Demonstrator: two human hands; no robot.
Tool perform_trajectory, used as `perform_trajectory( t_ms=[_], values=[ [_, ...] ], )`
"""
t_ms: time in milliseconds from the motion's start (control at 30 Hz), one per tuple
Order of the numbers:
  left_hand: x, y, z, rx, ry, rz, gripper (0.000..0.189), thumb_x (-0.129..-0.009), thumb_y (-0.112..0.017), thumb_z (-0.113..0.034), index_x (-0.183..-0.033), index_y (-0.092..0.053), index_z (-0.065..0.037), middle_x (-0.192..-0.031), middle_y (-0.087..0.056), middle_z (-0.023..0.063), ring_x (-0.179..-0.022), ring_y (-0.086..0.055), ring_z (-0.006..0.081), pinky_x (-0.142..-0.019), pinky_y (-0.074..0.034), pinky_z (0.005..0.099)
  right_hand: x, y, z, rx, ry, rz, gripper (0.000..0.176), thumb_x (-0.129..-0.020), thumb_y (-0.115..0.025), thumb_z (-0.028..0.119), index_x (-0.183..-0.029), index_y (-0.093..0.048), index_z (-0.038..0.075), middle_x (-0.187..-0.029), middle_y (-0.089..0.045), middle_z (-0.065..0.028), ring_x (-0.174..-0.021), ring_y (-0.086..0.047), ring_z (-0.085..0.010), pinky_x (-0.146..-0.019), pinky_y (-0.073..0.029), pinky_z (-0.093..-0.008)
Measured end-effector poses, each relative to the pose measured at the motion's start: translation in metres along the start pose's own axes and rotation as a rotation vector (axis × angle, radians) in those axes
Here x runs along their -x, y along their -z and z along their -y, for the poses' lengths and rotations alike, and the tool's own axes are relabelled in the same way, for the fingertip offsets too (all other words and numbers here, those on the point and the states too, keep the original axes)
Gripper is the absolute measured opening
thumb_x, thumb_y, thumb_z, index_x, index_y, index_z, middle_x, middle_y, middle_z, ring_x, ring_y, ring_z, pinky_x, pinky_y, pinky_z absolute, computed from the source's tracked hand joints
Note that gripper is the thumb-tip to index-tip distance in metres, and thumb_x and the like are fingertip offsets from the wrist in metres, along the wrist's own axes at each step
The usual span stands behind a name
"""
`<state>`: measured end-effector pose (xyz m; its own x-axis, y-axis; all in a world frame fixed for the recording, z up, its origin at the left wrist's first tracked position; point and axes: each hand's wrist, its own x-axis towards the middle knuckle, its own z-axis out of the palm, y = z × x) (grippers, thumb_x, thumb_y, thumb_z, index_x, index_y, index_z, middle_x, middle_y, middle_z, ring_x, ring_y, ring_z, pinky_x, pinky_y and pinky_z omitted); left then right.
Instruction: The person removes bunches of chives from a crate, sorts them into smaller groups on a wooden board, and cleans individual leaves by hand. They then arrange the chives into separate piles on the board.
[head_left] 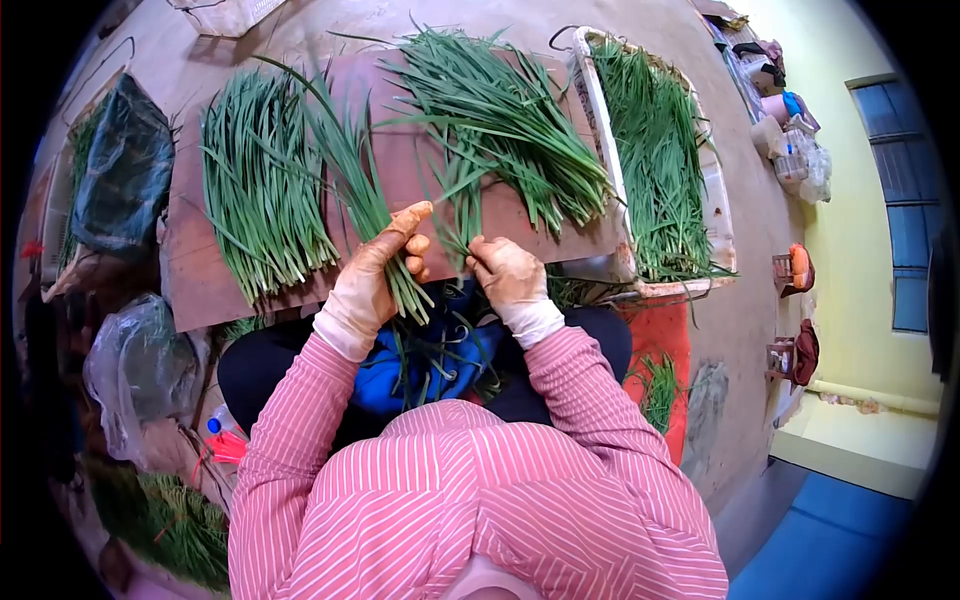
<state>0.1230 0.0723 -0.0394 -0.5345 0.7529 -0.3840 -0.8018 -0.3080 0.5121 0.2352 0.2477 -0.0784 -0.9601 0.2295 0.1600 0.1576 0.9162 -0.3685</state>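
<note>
My left hand, in a stained glove, is wrapped round a bunch of long green leaves, with pale stem ends poking out below the fingers. To its right my right hand pinches a few thin green leaves near their lower ends. Both hands are above the front edge of a reddish-brown board. On the board's left part lies a neat pile of leaves. A larger, looser pile rests on the right part.
A white crate full of leaves stands right of the board. At the left are a dark-covered basket and a clear plastic bag. Leaf scraps lie on my lap's blue cloth and a red surface.
</note>
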Motion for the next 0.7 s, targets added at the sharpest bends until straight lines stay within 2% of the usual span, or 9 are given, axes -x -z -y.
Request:
perform_trajectory(
  t_ms=[67,133,200,233,267,467,533,600,700],
  values=[
    [-0.002,0.009,0.002,0.024,0.002,0.013,0.038,-0.095,-0.055,-0.023,-0.128,-0.05,-0.004,-0.074,-0.052,-0.0031,-0.062,-0.047,0.0064,-0.062,-0.043,0.0245,0.017,-0.014,-0.017,-0.177,-0.115,-0.282,0.016,-0.081,-0.068,0.021,-0.092,-0.067,0.009,-0.081,-0.067,-0.0081,-0.076,-0.064,-0.0262,-0.067,-0.051,-0.0363],
    [-0.003,0.017,0.0,0.05,-0.001,0.028,0.036,-0.095,-0.055,-0.022,-0.126,-0.052,-0.004,-0.074,-0.053,-0.0022,-0.061,-0.047,0.0068,-0.061,-0.043,0.0249,0.02,0.002,-0.029,-0.263,-0.396,-0.219,0.017,-0.085,-0.066,0.019,-0.096,-0.068,0.007,-0.077,-0.067,-0.0061,-0.065,-0.064,-0.019,-0.061,-0.051,-0.0305],
    [-0.003,0.022,-0.001,-0.017,0.003,0.02,0.037,-0.094,-0.055,-0.023,-0.126,-0.052,-0.004,-0.071,-0.05,-0.0035,-0.059,-0.043,0.0064,-0.061,-0.041,0.0249,0.018,0.03,-0.019,-0.77,-0.764,-0.109,0.018,-0.089,-0.062,0.016,-0.1,-0.067,0.003,-0.076,-0.067,-0.0041,-0.059,-0.06,-0.0098,-0.056,-0.049,-0.0236],
    [-0.003,0.022,-0.002,-0.045,-0.003,0.007,0.038,-0.094,-0.055,-0.026,-0.126,-0.053,-0.004,-0.068,-0.045,-0.0046,-0.058,-0.041,0.0059,-0.06,-0.039,0.024,0.024,0.031,-0.02,-0.815,-0.723,-0.178,0.019,-0.091,-0.059,0.014,-0.103,-0.066,0.0,-0.078,-0.067,-0.0032,-0.058,-0.056,-0.0039,-0.054,-0.046,-0.019],
    [-0.003,0.022,-0.004,-0.045,-0.001,0.003,0.038,-0.094,-0.055,-0.026,-0.126,-0.053,-0.004,-0.068,-0.045,-0.0046,-0.058,-0.041,0.0059,-0.06,-0.039,0.024,0.028,0.038,-0.02,-0.817,-0.742,-0.193,0.019,-0.09,-0.06,0.015,-0.101,-0.066,0.0,-0.078,-0.067,-0.005,-0.059,-0.059,-0.0077,-0.054,-0.048,-0.0213],
    [0.0,0.029,-0.012,-0.138,-0.033,-0.063,0.037,-0.094,-0.054,-0.028,-0.124,-0.056,-0.006,-0.066,-0.036,-0.0052,-0.057,-0.034,0.0064,-0.058,-0.035,0.0231,0.074,0.08,-0.087,0.502,-0.546,-0.424,0.026,-0.089,-0.059,0.036,-0.094,-0.066,0.011,-0.084,-0.064,-0.0036,-0.079,-0.062,-0.0195,-0.069,-0.05,-0.0336],
    [0.002,0.03,-0.012,-0.143,-0.029,-0.072,0.037,-0.095,-0.054,-0.028,-0.124,-0.056,-0.006,-0.066,-0.035,-0.0053,-0.057,-0.034,0.0064,-0.058,-0.034,0.0231,0.099,0.102,-0.129,0.904,-0.643,-0.082,0.032,-0.087,-0.056,0.045,-0.089,-0.062,0.013,-0.082,-0.06,-0.0017,-0.08,-0.057,-0.0173,-0.067,-0.047,-0.0319],
    [0.002,0.03,-0.011,-0.149,-0.034,-0.073,0.036,-0.094,-0.054,-0.028,-0.124,-0.056,-0.006,-0.067,-0.036,-0.0052,-0.057,-0.034,0.0064,-0.058,-0.034,0.0233,0.096,0.111,-0.122,1.22,-0.799,-0.04,0.035,-0.086,-0.054,0.049,-0.086,-0.057,0.014,-0.081,-0.056,0.0003,-0.081,-0.052,-0.0161,-0.067,-0.044,-0.0302],
    [0.001,0.022,-0.006,-0.159,-0.036,-0.077,0.035,-0.095,-0.053,-0.027,-0.123,-0.056,-0.005,-0.068,-0.037,-0.005,-0.057,-0.035,0.0066,-0.058,-0.035,0.0237,0.056,0.08,-0.051,0.469,-0.24,-0.457,0.038,-0.087,-0.062,0.045,-0.065,-0.055,0.014,-0.057,-0.051,-0.0012,-0.049,-0.05,-0.0191,-0.047,-0.042,-0.0337]
  ],
)
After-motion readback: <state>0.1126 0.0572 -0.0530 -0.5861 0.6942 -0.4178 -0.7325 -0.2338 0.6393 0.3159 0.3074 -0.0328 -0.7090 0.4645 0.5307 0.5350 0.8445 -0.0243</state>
